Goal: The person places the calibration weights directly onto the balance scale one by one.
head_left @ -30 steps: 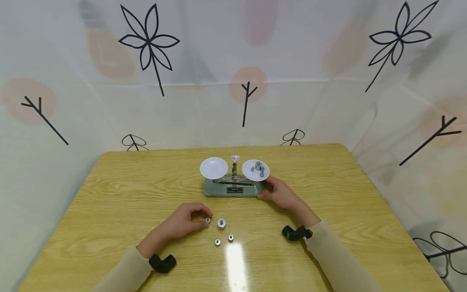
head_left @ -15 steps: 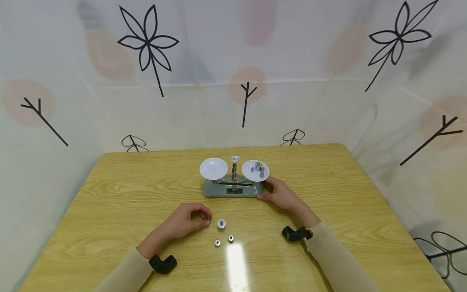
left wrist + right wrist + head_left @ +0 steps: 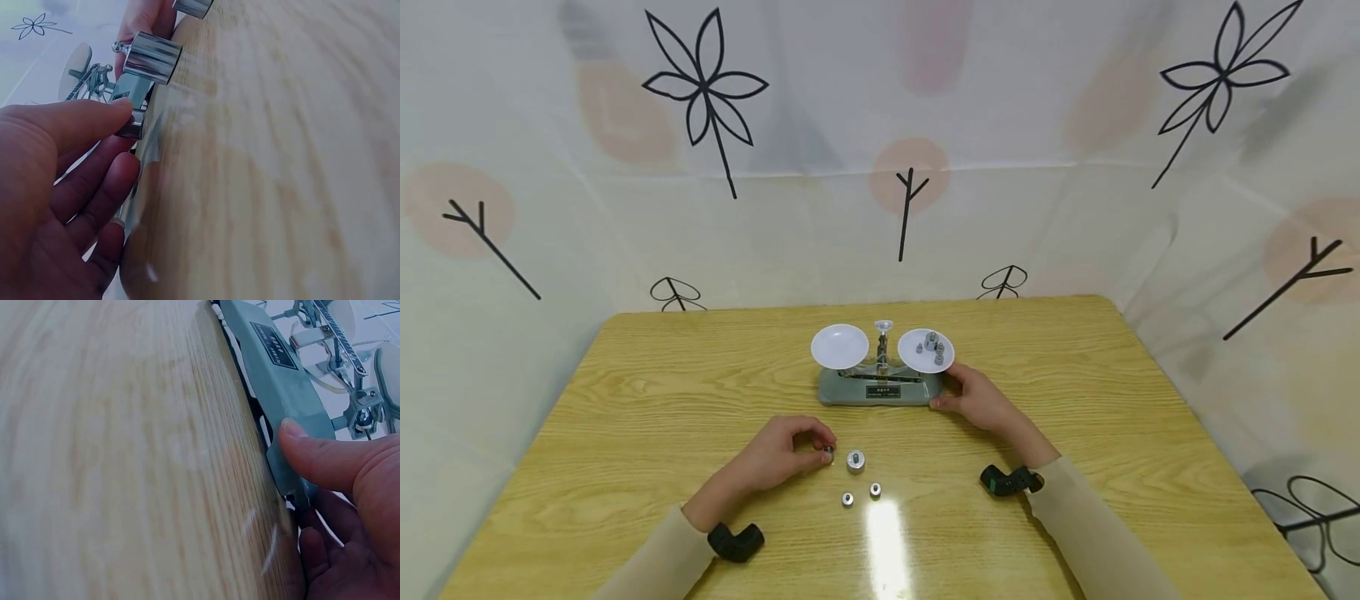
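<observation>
My left hand (image 3: 781, 454) pinches a small metal weight (image 3: 131, 127) between thumb and fingers, low over the table. Just right of it in the head view stands a larger knobbed cylinder weight (image 3: 855, 461). Two small weights (image 3: 876, 490) (image 3: 847, 500) stand nearer the front. At the table's middle is a grey-green balance scale (image 3: 850, 390). My right hand (image 3: 983, 402) grips the right end of its base, thumb on the front face in the right wrist view and fingers behind. Several weights (image 3: 931, 340) sit on the scale's right pan (image 3: 910, 354).
The scale's left pan (image 3: 839, 346) is white and bare. Under everything is a wood-grain table (image 3: 685, 375). A patterned cloth (image 3: 820, 242) hangs behind it and along the sides. Black wrist cameras (image 3: 735, 542) (image 3: 1009, 480) are strapped on both wrists.
The small weight has tipped slightly between the left hand's fingers, its bright top no longer facing up. Both hands otherwise stay in place, and the scale has not visibly moved.
</observation>
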{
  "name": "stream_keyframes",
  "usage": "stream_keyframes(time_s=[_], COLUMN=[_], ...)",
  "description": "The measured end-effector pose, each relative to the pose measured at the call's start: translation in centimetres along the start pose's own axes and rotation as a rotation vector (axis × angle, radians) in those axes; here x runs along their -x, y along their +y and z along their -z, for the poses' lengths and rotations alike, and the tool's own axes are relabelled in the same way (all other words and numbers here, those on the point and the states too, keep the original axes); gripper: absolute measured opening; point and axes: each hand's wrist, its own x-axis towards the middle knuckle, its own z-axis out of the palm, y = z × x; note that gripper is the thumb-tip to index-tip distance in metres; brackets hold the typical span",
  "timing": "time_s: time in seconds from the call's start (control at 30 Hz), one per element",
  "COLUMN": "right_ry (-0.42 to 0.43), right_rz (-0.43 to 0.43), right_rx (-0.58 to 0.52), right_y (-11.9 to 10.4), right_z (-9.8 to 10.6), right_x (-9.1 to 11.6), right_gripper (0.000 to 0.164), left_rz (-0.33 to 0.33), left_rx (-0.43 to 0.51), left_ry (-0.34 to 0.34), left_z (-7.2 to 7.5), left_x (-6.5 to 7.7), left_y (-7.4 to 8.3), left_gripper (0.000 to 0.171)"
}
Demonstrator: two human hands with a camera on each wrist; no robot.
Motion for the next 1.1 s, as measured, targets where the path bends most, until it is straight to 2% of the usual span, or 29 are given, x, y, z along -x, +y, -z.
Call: stream_keyframes(time_s=[0.33, 0.83, 1.1], right_ry=[0.001, -0.005, -0.010], right_rz=[0.005, -0.003, -0.004], right_rx=[-0.002, 0.000, -0.016], right_y=[-0.2, -0.5, -0.5], right_z=[0.0, 0.2, 0.1], right_x=[0.1, 0.1, 0.2], right_gripper=[0.070, 0.071, 0.070], left_rz=[-0.014, 0.008, -0.016], left_rx=[0.012, -0.045, -0.065], left_ry=[0.021, 0.048, 0.069], left_z=[0.5, 1.4, 2.3], left_x=[-0.1, -0.5, -1.0], left_y=[0.7, 1.2, 1.5], left_gripper=[0.012, 0.014, 0.016])
